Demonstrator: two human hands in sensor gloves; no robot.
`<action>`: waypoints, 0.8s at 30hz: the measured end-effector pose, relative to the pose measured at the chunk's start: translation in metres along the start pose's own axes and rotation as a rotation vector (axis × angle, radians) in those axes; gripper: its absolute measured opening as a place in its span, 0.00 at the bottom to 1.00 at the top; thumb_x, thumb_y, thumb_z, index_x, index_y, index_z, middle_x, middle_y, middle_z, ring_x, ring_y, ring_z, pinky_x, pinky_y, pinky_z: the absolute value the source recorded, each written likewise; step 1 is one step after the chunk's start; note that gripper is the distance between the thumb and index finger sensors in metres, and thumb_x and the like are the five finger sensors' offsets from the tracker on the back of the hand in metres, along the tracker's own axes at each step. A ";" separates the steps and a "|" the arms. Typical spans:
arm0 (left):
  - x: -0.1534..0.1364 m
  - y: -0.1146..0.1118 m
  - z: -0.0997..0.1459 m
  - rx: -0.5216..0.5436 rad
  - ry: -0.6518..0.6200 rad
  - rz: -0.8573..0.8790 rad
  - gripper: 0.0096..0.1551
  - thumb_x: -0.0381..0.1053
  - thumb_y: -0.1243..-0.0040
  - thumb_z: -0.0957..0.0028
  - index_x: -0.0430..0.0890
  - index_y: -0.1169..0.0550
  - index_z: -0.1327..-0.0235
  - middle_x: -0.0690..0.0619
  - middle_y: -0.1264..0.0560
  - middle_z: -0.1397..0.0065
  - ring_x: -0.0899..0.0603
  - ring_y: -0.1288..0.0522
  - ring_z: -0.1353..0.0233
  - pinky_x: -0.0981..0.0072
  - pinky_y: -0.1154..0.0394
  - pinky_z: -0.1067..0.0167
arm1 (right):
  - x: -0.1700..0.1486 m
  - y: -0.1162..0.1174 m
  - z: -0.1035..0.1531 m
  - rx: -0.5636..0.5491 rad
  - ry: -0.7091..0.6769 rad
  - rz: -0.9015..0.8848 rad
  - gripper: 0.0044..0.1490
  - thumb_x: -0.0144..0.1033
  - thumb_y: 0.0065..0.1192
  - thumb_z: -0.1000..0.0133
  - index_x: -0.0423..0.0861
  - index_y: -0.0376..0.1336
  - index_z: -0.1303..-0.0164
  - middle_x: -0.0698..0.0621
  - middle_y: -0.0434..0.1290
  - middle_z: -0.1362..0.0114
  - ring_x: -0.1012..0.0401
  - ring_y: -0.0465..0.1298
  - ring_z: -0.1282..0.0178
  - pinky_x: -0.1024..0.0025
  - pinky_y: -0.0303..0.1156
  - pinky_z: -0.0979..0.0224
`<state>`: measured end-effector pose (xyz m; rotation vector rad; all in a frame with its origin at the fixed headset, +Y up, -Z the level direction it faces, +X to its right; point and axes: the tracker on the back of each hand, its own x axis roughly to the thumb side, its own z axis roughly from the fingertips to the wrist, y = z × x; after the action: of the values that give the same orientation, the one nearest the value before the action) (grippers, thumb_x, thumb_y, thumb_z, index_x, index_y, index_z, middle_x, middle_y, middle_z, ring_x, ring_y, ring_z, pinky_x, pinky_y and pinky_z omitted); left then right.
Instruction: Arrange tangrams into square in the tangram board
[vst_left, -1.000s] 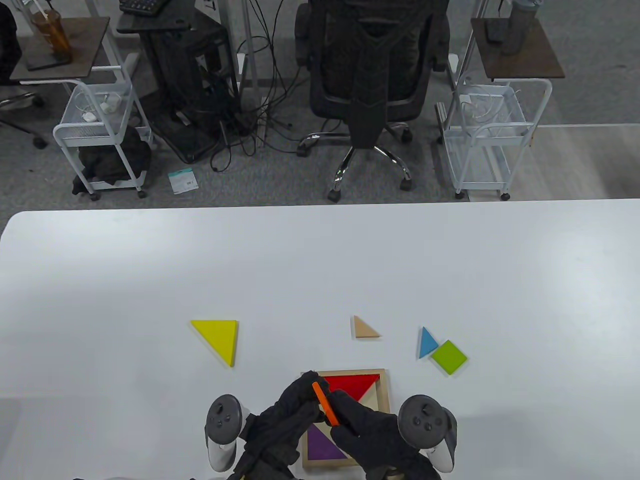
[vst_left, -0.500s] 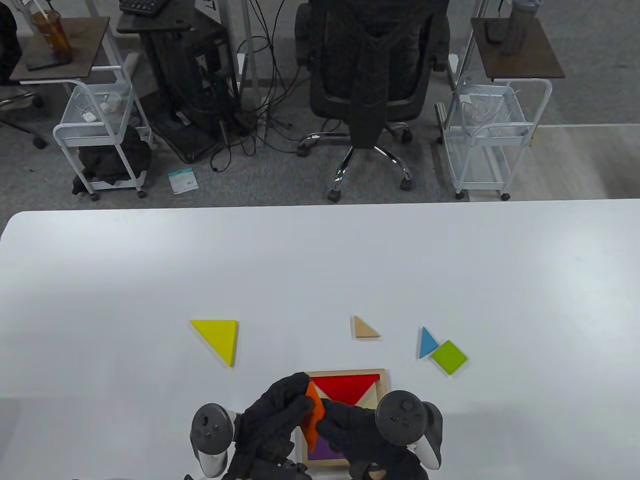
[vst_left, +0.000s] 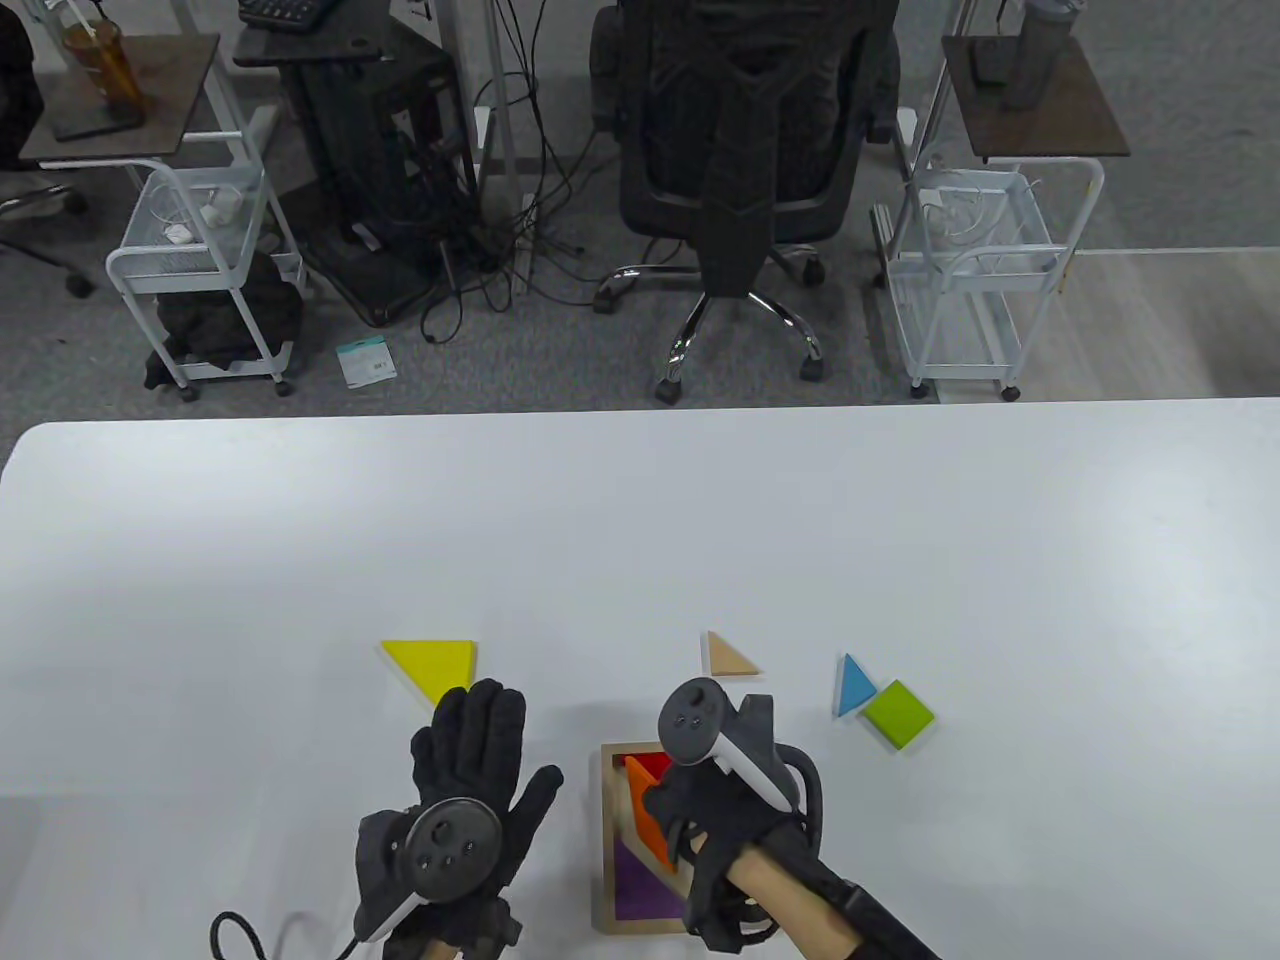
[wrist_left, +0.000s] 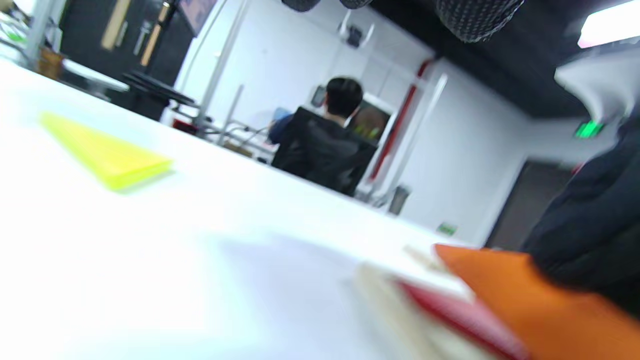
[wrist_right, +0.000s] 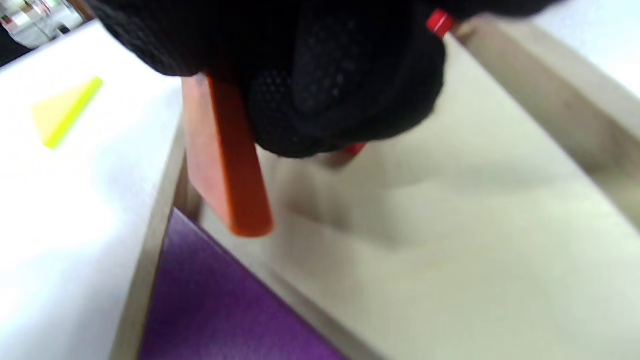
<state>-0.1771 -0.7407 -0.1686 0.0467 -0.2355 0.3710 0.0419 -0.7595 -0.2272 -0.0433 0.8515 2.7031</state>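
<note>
The right hand (vst_left: 705, 815) is curling its fingers (wrist_right: 320, 100) around the orange piece (vst_left: 645, 822), gripping it over the tangram board (vst_left: 606, 850). The orange piece is standing tilted on edge along the board's left side, its lower end just above the purple piece (vst_left: 640, 890). The purple piece is lying flat in the board's near-left corner; the red piece (vst_left: 655, 765) is lying at the far side, partly hidden by the hand. The left hand (vst_left: 465, 770) is lying flat with fingers straight and spread, holding nothing, on the surface (vst_left: 640, 520) left of the board. Its fingertips are covering the near corner of the yellow triangle (vst_left: 432, 662). Beyond the board, the tan triangle (vst_left: 730, 655) is lying alone. Farther right, the blue triangle (vst_left: 853, 685) is touching the green square (vst_left: 898, 714).
</note>
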 end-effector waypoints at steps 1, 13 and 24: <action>-0.001 -0.002 -0.001 -0.014 0.010 -0.029 0.43 0.62 0.56 0.36 0.42 0.52 0.16 0.34 0.58 0.14 0.22 0.59 0.19 0.22 0.58 0.31 | 0.003 0.002 -0.002 0.011 0.019 0.021 0.29 0.47 0.57 0.50 0.42 0.72 0.48 0.46 0.82 0.54 0.58 0.81 0.69 0.74 0.75 0.71; -0.012 -0.006 -0.004 -0.041 0.064 -0.073 0.43 0.61 0.56 0.36 0.42 0.52 0.16 0.34 0.61 0.15 0.22 0.61 0.20 0.22 0.60 0.31 | 0.037 0.011 -0.001 -0.130 0.123 0.275 0.29 0.48 0.57 0.51 0.40 0.75 0.55 0.49 0.85 0.65 0.60 0.82 0.79 0.75 0.75 0.78; -0.010 -0.007 -0.004 -0.066 0.071 -0.078 0.43 0.61 0.56 0.36 0.42 0.52 0.16 0.34 0.61 0.15 0.22 0.61 0.20 0.22 0.60 0.31 | 0.053 0.031 0.007 -0.351 0.163 0.549 0.27 0.52 0.62 0.54 0.41 0.78 0.66 0.54 0.87 0.75 0.63 0.82 0.87 0.76 0.76 0.83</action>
<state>-0.1827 -0.7507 -0.1747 -0.0224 -0.1749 0.2861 -0.0175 -0.7647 -0.2107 -0.1240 0.4634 3.3803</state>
